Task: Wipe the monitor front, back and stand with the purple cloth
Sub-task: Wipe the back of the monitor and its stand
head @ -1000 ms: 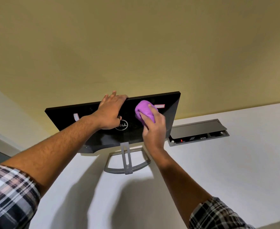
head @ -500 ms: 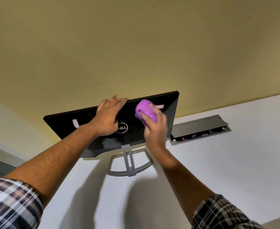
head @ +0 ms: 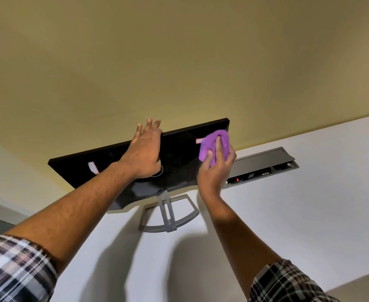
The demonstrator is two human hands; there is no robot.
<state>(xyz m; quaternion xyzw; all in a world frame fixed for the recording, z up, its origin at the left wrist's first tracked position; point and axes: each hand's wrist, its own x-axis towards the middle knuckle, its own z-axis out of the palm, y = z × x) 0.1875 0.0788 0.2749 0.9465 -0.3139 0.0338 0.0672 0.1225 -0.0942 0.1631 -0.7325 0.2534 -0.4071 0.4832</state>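
Note:
A black monitor (head: 179, 162) shows me its glossy back, standing on a grey open-frame stand (head: 168, 216) on the white table (head: 288, 214). My left hand (head: 145, 152) lies flat on the back near the top edge, fingers straight and reaching past the rim, partly covering the round logo. My right hand (head: 217, 168) holds a bunched purple cloth (head: 212, 144) and presses it against the back near the monitor's upper right corner, next to a small red-and-white sticker (head: 199, 140).
A grey cable box with its lid raised (head: 264, 164) is set into the table just right of the monitor. A white sticker (head: 93, 167) sits on the monitor's left part. A yellow wall (head: 179, 62) rises close behind the table.
My right hand slid the purple cloth rightward and up, from near the logo to the upper right corner. My left hand shifted up so its fingers pass the top edge.

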